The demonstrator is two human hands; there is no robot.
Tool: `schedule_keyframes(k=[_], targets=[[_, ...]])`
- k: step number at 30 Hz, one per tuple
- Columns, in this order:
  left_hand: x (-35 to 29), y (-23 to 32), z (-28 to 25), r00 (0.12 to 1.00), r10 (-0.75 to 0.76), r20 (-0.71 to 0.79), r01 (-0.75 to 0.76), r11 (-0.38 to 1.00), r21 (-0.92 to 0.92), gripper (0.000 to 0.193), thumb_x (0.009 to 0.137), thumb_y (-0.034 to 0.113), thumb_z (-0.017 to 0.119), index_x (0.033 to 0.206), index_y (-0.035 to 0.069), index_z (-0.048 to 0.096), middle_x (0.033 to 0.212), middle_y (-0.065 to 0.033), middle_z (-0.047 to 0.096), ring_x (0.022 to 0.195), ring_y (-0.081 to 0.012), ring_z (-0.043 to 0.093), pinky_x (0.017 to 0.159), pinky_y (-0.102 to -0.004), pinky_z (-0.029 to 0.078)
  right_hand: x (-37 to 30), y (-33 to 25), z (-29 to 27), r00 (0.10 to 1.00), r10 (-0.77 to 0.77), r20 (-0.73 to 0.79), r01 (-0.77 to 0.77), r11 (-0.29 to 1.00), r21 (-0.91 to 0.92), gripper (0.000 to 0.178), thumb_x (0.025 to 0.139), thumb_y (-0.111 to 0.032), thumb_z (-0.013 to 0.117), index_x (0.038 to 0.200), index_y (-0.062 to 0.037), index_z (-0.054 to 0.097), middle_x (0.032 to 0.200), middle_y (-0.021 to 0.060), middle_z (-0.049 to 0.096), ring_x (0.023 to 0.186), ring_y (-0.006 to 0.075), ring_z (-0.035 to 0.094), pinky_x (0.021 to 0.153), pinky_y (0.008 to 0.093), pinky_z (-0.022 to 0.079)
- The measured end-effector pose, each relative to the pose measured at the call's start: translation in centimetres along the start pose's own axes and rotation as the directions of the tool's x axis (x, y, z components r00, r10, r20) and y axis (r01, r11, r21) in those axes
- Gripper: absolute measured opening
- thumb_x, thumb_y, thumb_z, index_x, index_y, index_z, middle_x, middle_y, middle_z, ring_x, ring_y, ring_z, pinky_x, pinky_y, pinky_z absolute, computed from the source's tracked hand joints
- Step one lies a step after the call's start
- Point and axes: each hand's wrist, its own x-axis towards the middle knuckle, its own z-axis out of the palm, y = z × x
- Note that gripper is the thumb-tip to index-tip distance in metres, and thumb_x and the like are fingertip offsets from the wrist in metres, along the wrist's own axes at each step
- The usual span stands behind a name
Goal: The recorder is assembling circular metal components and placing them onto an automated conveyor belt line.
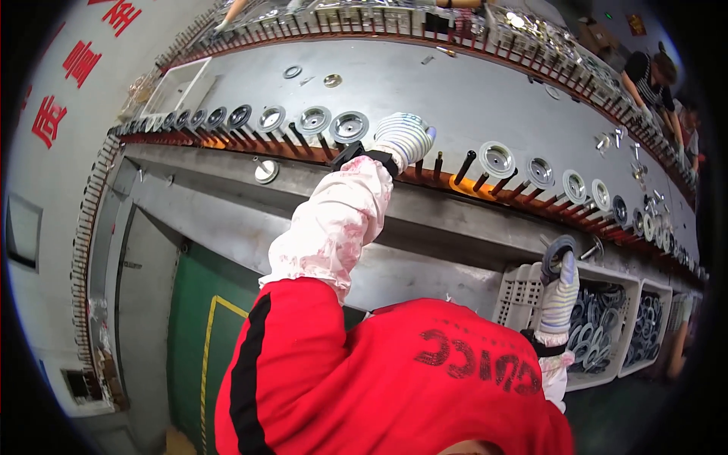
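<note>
The person wears a red top with a black stripe. White sleeve covers have pinkish marks. Gloves are striped, wrist straps black.

Green floor with yellow line

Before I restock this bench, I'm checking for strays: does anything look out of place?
Possibly: one pale disc lies on the lower metal ledge, apart from the row of discs along the bench.

My striped white-gloved left hand stretches forward; my striped white-gloved right hand sits lower — upright, gripping.
</note>
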Motion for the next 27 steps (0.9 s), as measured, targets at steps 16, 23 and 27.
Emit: schedule_keyframes(k=[16,23,27], targets=[[3.0,-2.0,-0.2,0.980,0.155,-0.125,-0.182,0.951,-0.248,0.063,0.101,0.059,0.038,0.110,0.008,0.073,0.112,-0.0189,0.072,0.108,-0.0367,0.066,0.097,-0.0443,0.049,3.7,2.0,-13.3,0.950,-0.030,-0.312,0.025,0.999,-0.021,0.063,0.090,-0.058,0.070,0.133,-0.0126,0.062,0.129,0.0005,0.065,0.106,0.0163,0.064,0.086,0.0323,0.051],[4.6,-1.7,-2.4,0.999,0.003,0.032,0.002,0.990,-0.138,0.057,0.103,0.052,0.043,0.098,0.006,0.075,0.086,-0.0153,0.073,0.084,-0.0310,0.070,0.079,-0.0426,0.054,6.4,1.6,-14.3,0.914,-0.193,-0.357,0.098,0.958,-0.268,0.059,0.096,-0.059,0.061,0.128,-0.0094,0.065,0.113,-0.0016,0.068,0.088,0.0060,0.061,0.066,0.0199,0.045],[4.0,0.4,-3.7,0.991,-0.069,-0.119,0.081,0.991,0.102,0.054,0.102,0.052,0.043,0.110,0.007,0.073,0.095,-0.0197,0.074,0.092,-0.0355,0.071,0.088,-0.0460,0.054,8.1,1.6,-15.7,0.913,-0.208,-0.350,0.092,0.943,-0.321,0.059,0.098,-0.057,0.060,0.129,-0.0063,0.064,0.115,0.0009,0.067,0.092,0.0087,0.060,0.071,0.0240,0.047]])
